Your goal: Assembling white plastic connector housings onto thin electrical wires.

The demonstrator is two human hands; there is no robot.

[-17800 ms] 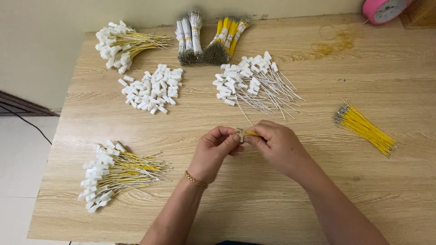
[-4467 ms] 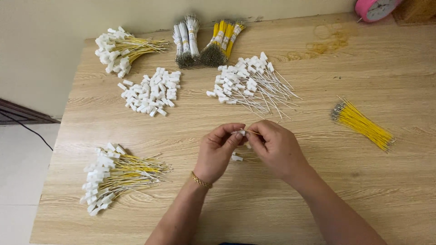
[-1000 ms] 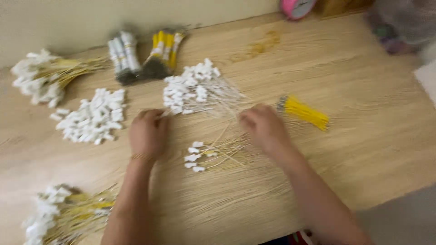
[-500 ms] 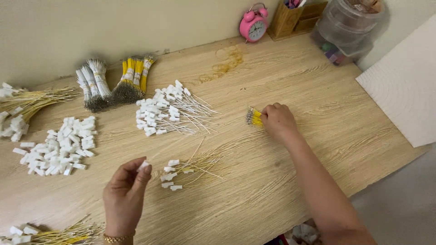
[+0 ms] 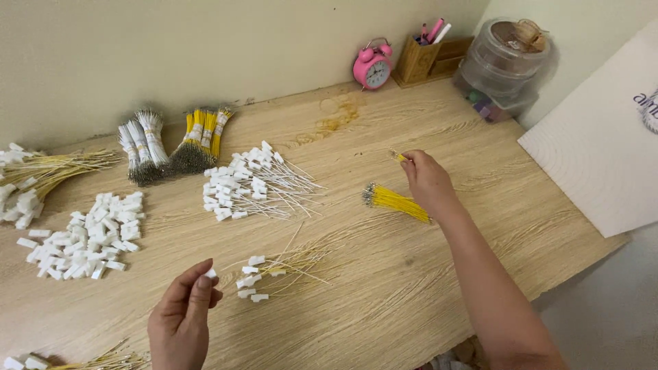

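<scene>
Two containers stand at the table's 1 o'clock corner: a clear lidded jar with small coloured items inside, too blurred to identify, and a wooden organiser holding pens. Your right hand is closed, pinching a single yellow wire at its fingertips, directly above the yellow wire bundle at 3 o'clock. Your left hand, at 7 o'clock, is loosely curled, gripping one white connector between thumb and forefinger, beside a small assembled pile.
</scene>
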